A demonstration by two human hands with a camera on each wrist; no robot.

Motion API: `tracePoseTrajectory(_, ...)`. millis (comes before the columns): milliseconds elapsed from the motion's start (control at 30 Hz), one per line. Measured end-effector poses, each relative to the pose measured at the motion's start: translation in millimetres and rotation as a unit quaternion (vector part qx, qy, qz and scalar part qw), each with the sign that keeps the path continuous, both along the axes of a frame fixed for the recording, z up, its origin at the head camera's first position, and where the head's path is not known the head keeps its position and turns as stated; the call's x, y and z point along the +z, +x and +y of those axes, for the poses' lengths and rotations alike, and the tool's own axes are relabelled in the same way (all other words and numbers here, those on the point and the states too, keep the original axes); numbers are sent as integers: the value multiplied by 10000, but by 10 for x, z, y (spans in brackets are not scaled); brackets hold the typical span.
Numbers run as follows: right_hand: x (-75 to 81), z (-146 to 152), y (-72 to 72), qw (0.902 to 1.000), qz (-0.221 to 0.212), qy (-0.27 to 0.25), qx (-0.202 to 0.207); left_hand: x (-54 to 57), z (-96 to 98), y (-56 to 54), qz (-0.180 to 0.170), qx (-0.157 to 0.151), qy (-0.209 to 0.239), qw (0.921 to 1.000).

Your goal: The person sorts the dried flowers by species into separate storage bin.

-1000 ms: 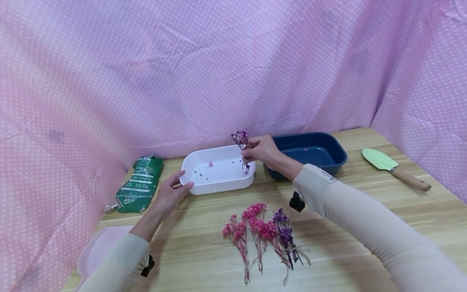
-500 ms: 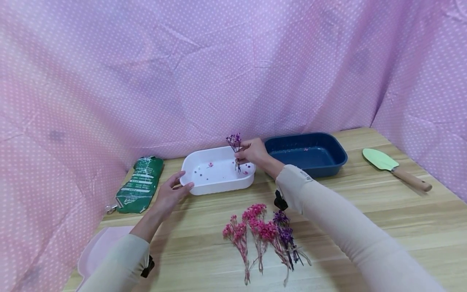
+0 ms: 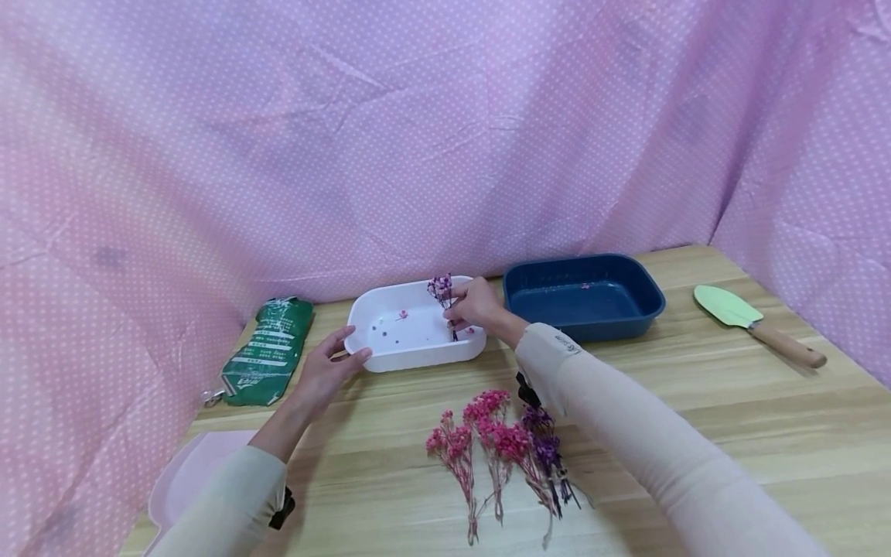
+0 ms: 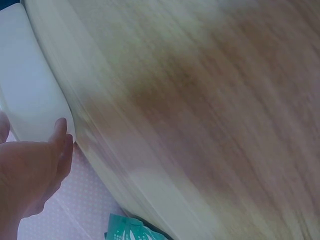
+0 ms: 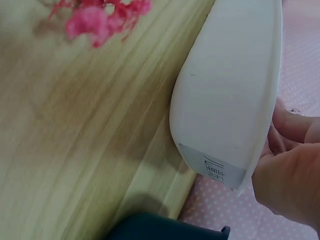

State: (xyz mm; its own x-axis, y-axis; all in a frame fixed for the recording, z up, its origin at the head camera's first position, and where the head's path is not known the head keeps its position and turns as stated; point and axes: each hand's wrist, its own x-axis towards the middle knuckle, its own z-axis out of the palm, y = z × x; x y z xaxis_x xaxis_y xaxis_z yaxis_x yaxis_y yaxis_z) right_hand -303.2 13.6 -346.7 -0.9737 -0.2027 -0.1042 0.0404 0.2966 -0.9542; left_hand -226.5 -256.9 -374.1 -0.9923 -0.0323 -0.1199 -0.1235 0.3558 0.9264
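Observation:
A white rectangular tub point(image 3: 418, 357) stands near the back of the table, with several small flower bits on its floor. My left hand point(image 3: 324, 373) touches the tub's left end, thumb on the front wall and fingers by the left side. My right hand point(image 3: 479, 303) pinches a small bunch of purple dried flowers point(image 3: 440, 288) upright inside the tub's right part. Its stems reach down towards the tub floor; whether they touch it I cannot tell. In the right wrist view the tub wall point(image 5: 225, 95) hides most of the bunch. Pink dried flower bunches point(image 3: 455, 449) and a purple bunch point(image 3: 546, 449) lie in front.
A dark blue tub point(image 3: 585, 329) stands right of the white one. Farther right lies a trowel point(image 3: 727, 305) with a green blade and wooden handle. A green bag point(image 3: 267, 356) lies at left, and a pink tray-like thing point(image 3: 191, 472) sits near the left edge.
My right hand has moved left and down with the purple bunch, lowering it into the white tub. My left hand has stayed at the tub's left end.

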Motion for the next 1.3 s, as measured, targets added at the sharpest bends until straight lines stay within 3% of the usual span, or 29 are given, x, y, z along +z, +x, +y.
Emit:
tracePoseTrajectory(133,31,18,21,9980,246,567,156,19,-10,13,-13,-2,-78,10000)
tracePoseTrajectory(267,129,127,27,9954,503,758,309,44,0,10,0,-54,-89,9999)
tracePoseTrajectory(567,507,581,101,9982,418,-202,388,22,-6,0,-10,-51,-172,9998)
tracePoseTrajectory(800,594,929,408,9964,616,16,583,-13,-29,-6,-29,-32,-193,9998)
tracePoseTrajectory(1300,451,1411,1081,9969,410,192,644,12,-19,5,-79,-61,-318,9994)
